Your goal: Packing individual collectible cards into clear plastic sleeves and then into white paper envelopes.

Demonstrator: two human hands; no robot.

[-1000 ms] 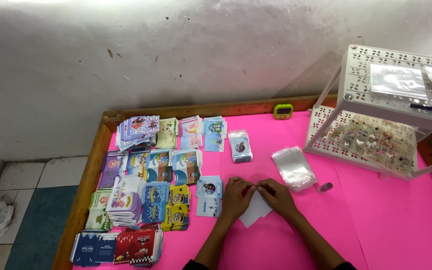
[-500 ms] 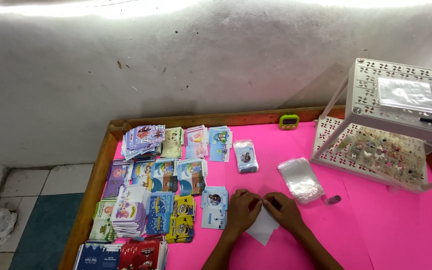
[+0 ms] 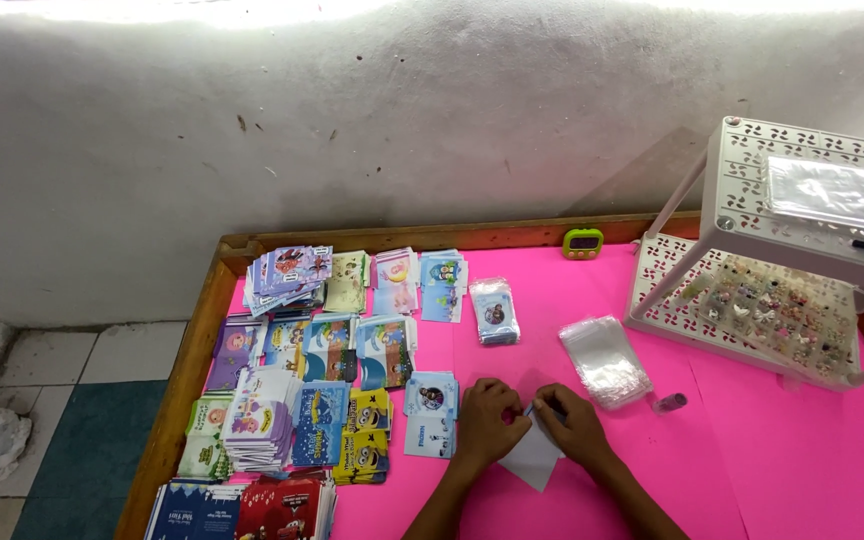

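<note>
Whitewashed wall backs a bright pink table (image 3: 782,480) edged by a wooden rim (image 3: 192,370) on the far and left sides. At the near middle, the left hand (image 3: 489,422) and right hand (image 3: 573,425) meet, fingers pinched on a small clear sleeve (image 3: 535,458) lying flat on the pink top; what sits between the fingertips is too small to tell. Rows of printed cards (image 3: 327,360) crowd the left side up to the rim. Just right of the hands lies a stack of clear bags (image 3: 604,360), a small vial (image 3: 669,403) beside it. A white perforated rack (image 3: 752,300) fills the far right; open pink surface remains near right.
</note>
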